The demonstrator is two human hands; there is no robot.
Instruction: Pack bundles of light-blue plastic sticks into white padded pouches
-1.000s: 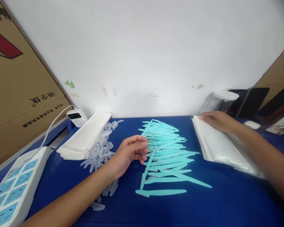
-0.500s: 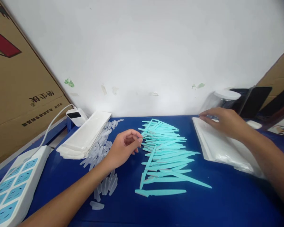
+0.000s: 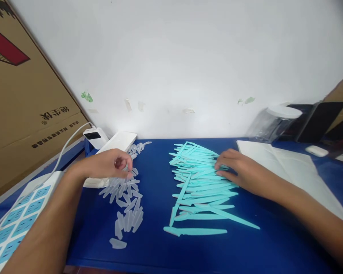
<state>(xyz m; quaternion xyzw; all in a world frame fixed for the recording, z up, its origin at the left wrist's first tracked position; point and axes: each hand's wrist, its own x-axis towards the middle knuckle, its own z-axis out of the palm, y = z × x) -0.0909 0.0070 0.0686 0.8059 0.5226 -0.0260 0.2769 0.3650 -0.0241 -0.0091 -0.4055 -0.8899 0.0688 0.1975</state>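
Note:
Many teal eyebrow razors point(image 3: 202, 186) lie in a loose, overlapping pile on the blue table, most with their long handles pointing right. My right hand point(image 3: 234, 165) reaches in over the right ends of the upper razors, thumb and fingers apart. To the left, a spread of translucent plastic blade caps point(image 3: 128, 219) lies on the table. Above its upper part is my left hand point(image 3: 110, 163), fingers curled and the thumb tip close to the index finger. Whatever may be between those tips is too small to make out.
White packaging sleeves point(image 3: 120, 140) lie behind my left hand. A clear plastic bag point(image 3: 297, 163) lies under my right forearm. At the back right stand a clear jar point(image 3: 277, 121) and a phone point(image 3: 321, 121). A power strip point(image 3: 25, 213) and a small white corded device point(image 3: 95, 137) are at left.
My right hand has moved left from the plastic bag onto the razor pile. My left hand has drawn away from the razors to over the blade caps.

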